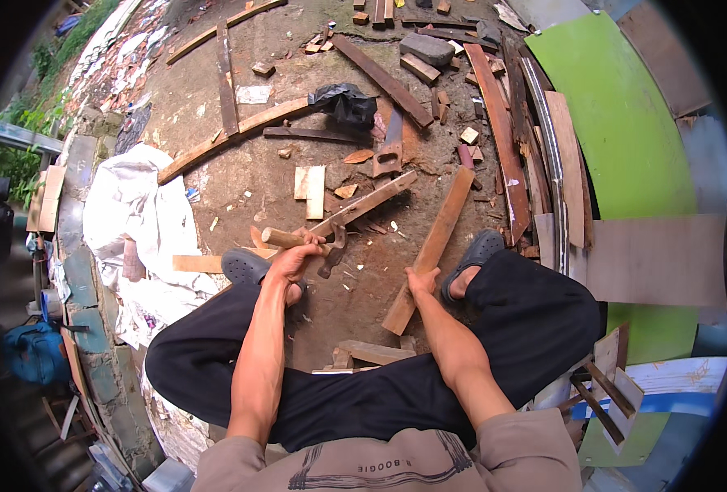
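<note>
My left hand (pixel 294 258) is closed around a claw hammer (pixel 333 252) close to its metal head, with the wooden handle (pixel 280 238) sticking out to the left. Right beside those fingers is the near end of a narrow wooden batten (pixel 372 202), which slants away to the right; whether the hand also touches it, I cannot tell. Gripped in my right hand (pixel 422 281) is a longer brown wooden plank (pixel 443 221), tilted between my feet. A handsaw (pixel 389 152) lies on the ground beyond the batten.
Short wood offcuts (pixel 314 193) lie ahead, near a black plastic bag (pixel 345 107) and a grey stone (pixel 427 49). Long boards (pixel 495 131) and a green panel (pixel 617 107) line the right. A white sack (pixel 138 201) is at left. Wooden pieces (pixel 372 353) lie close to my lap.
</note>
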`<move>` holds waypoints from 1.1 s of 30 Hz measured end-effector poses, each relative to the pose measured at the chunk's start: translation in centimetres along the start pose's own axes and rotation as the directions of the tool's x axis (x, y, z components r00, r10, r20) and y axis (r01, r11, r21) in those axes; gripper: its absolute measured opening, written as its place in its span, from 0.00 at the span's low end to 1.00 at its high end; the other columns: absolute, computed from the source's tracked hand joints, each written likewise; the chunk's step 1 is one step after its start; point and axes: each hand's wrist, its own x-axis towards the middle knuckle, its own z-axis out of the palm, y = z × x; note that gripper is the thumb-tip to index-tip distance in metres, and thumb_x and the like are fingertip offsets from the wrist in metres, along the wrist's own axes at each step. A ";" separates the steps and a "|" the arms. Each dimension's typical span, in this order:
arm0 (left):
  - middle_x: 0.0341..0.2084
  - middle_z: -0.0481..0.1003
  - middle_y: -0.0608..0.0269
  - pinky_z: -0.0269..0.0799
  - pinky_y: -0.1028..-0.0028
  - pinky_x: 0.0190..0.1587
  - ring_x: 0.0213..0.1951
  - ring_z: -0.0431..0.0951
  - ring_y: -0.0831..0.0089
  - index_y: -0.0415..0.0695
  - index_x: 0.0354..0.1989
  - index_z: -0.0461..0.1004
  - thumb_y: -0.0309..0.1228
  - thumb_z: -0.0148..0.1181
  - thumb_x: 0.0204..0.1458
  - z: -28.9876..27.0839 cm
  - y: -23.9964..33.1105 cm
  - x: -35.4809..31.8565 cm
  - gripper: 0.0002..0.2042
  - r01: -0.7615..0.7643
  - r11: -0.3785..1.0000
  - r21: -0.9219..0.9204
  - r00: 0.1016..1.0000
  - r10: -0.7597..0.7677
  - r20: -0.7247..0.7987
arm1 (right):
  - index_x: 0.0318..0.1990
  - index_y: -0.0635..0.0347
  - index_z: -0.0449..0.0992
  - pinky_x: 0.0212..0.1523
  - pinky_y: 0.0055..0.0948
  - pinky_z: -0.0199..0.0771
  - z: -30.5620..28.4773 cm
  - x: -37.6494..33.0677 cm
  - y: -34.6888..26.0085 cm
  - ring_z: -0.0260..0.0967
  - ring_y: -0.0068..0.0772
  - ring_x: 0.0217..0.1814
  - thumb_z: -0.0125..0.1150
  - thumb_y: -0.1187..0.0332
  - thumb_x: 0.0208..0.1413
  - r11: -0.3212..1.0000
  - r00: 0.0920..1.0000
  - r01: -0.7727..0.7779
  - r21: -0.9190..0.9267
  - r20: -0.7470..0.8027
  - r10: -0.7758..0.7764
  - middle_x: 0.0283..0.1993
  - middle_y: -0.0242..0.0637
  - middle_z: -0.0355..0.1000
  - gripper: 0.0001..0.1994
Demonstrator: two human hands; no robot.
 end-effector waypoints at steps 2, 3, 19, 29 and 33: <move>0.31 0.69 0.66 0.66 0.69 0.54 0.48 0.71 0.69 0.46 0.26 0.63 0.12 0.56 0.43 -0.5 0.3 -1.0 0.13 0.009 1.000 -0.016 1.000 -0.009 -0.019 | 0.62 0.59 0.56 0.63 0.46 0.64 0.6 0.8 -0.1 0.65 0.60 0.62 0.68 0.50 0.45 0.995 1.000 0.012 -0.101 -0.021 -0.014 0.60 0.58 0.66 0.41; 0.31 0.68 0.66 0.65 0.68 0.54 0.47 0.71 0.69 0.46 0.25 0.62 0.12 0.56 0.43 -0.6 0.4 -1.5 0.13 0.013 1.000 -0.024 1.000 -0.014 -0.027 | 0.63 0.59 0.58 0.63 0.46 0.64 0.8 1.3 -0.1 0.64 0.59 0.62 0.67 0.50 0.46 0.985 0.996 0.050 -0.167 -0.064 -0.061 0.61 0.56 0.65 0.39; 0.30 0.72 0.69 0.70 0.56 0.51 0.42 0.76 0.72 0.50 0.27 0.68 0.19 0.61 0.47 0.3 -3.3 -2.0 0.09 0.167 0.968 -0.186 0.961 -0.202 -0.188 | 0.52 0.58 0.77 0.46 0.34 0.72 0.4 -5.0 -4.8 0.72 0.32 0.42 0.57 0.61 0.62 0.749 0.500 0.571 0.337 0.581 -0.642 0.41 0.38 0.77 0.15; 0.20 0.68 0.66 0.75 0.54 0.40 0.32 0.78 0.64 0.51 0.21 0.64 0.52 0.65 0.52 1.3 -8.5 -2.9 0.22 0.391 0.877 -0.279 0.804 -0.473 -0.360 | 0.41 0.61 0.80 0.44 0.42 0.73 -0.2 -5.2 -3.3 0.76 0.45 0.40 0.58 0.57 0.59 0.718 0.614 0.682 0.140 0.425 -0.665 0.37 0.47 0.78 0.15; 0.20 0.69 0.66 0.73 0.60 0.36 0.31 0.77 0.67 0.51 0.20 0.64 0.56 0.62 0.53 -0.3 -11.7 -3.7 0.24 0.493 0.845 -0.209 0.742 -0.533 -0.406 | 0.36 0.64 0.79 0.29 0.37 0.72 -0.9 -4.3 -4.2 0.73 0.36 0.26 0.58 0.60 0.60 0.822 0.722 0.569 0.016 0.470 -0.508 0.25 0.43 0.74 0.14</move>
